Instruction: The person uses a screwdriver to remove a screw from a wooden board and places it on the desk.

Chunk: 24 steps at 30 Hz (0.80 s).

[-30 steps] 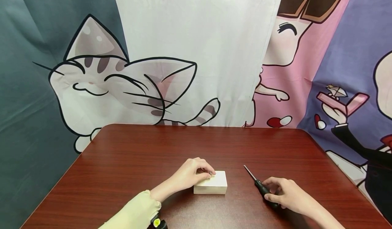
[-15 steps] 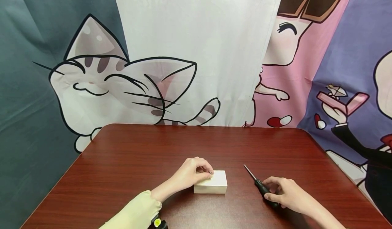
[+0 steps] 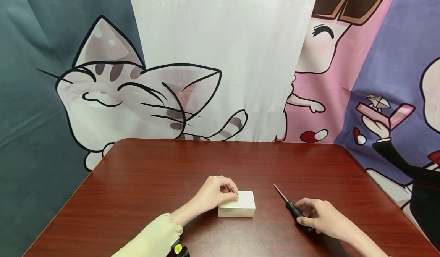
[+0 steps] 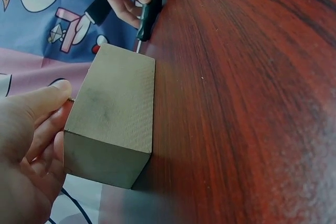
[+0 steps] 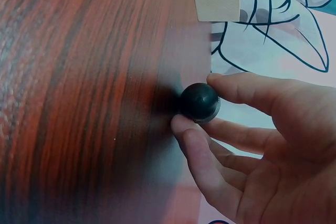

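Observation:
A pale wooden block [image 3: 245,202] lies flat on the table in the head view. My left hand [image 3: 216,193] is at its left end, thumb and forefinger meeting just over its top face. Between those fingertips the left wrist view shows the tip of a tiny metal screw [image 4: 72,99], mostly hidden. To the right, my right hand [image 3: 321,217] grips the black handle of a screwdriver [image 3: 292,210] close over the table. Its bare shaft points away and to the left, apart from the block. In the right wrist view the handle's rounded end [image 5: 199,102] faces the camera.
The reddish-brown wooden table [image 3: 172,165] has rounded far corners. Behind it hangs a cloth backdrop [image 3: 220,28] printed with a cartoon cat and figures. A black band with a yellow spot [image 3: 177,248] sits at the left wrist, below the pale sleeve [image 3: 154,234].
My left fingertips have shifted slightly left over the block, and the screw shows less than a second ago. The right hand and screwdriver stay where they were.

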Each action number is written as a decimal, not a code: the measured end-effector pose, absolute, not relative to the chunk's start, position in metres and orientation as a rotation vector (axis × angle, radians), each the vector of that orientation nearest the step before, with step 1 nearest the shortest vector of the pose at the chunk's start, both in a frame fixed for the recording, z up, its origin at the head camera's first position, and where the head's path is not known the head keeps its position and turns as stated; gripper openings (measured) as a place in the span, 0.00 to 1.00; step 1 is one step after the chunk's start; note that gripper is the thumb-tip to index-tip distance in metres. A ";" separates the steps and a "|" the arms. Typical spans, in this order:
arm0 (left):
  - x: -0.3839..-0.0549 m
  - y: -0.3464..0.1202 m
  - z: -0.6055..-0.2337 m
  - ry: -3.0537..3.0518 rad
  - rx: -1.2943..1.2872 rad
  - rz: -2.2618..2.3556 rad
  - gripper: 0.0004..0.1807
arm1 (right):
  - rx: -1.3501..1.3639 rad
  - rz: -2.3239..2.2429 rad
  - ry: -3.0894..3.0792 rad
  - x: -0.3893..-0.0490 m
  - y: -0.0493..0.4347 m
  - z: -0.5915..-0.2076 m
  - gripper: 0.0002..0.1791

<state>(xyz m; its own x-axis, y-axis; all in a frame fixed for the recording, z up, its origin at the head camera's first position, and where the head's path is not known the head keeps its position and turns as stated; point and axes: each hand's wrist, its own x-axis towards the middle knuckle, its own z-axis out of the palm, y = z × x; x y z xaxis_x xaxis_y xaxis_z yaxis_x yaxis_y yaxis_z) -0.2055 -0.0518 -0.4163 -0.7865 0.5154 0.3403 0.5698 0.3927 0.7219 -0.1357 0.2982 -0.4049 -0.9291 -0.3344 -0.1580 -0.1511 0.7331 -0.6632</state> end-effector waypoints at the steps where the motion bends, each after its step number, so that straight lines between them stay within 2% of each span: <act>1: -0.206 -0.052 -0.416 -2.573 -0.998 -1.365 0.05 | -0.383 -0.987 2.670 -0.136 0.298 -0.405 0.22; 24: -0.203 -0.046 -0.414 -2.559 -0.918 -1.314 0.10 | -0.368 -0.986 2.652 -0.136 0.298 -0.405 0.22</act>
